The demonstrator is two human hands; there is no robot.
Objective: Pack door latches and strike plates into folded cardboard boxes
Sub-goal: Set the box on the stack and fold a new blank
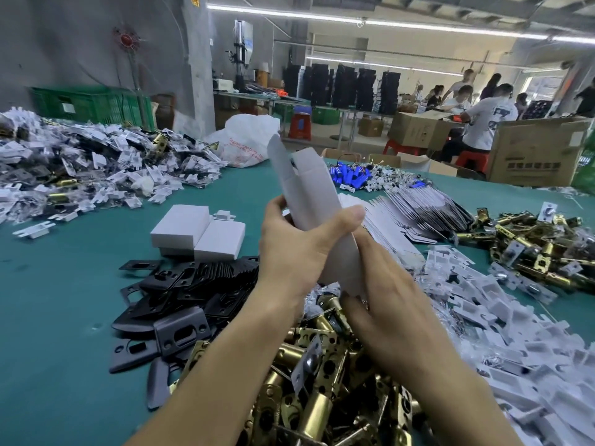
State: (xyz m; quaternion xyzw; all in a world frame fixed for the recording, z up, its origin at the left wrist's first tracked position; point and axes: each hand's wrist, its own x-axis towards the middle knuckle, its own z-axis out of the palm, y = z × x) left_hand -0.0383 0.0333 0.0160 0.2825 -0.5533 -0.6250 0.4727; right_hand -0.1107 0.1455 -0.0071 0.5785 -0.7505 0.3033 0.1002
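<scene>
- Centrally, the left grip [299, 249], a bare hand on a forearm entering from the lower left, wrapped the middle of a white cardboard box [309, 194], with the thumb laid across its front face and the fingers curled behind.
- The right grip [386, 284], entering from the lower right with the back of the hand to the camera, held the box's lower end, fingers curled round that edge.
- The box was only partly opened and tilted, its loose top flaps leaning toward the upper left. It was held in the air above the green bench [64, 317].
- A heap of brass door latches [322, 381] filled the bottom centre, and both forearms crossed in front of it.
- Black strike plates [193, 291] lay fanned out left of the latches. Closed white boxes [199, 230] sat stacked just beyond them.
- Flat box blanks [418, 214] lay in a row right of the hands, their near end covered by the right grip. A second latch heap [531, 252] lay at the right edge, and white plastic pieces [483, 317] were spread across the lower right.
- Bagged parts [80, 162] were piled at the upper left. A white plastic bag [248, 140] and some blue parts [351, 177] lay behind the held box.
- People [489, 117] sat among brown cartons [541, 152] at the upper right, too small to make out.
- The right fingertips were hidden, the box was blurred, and its inside could not be seen.
</scene>
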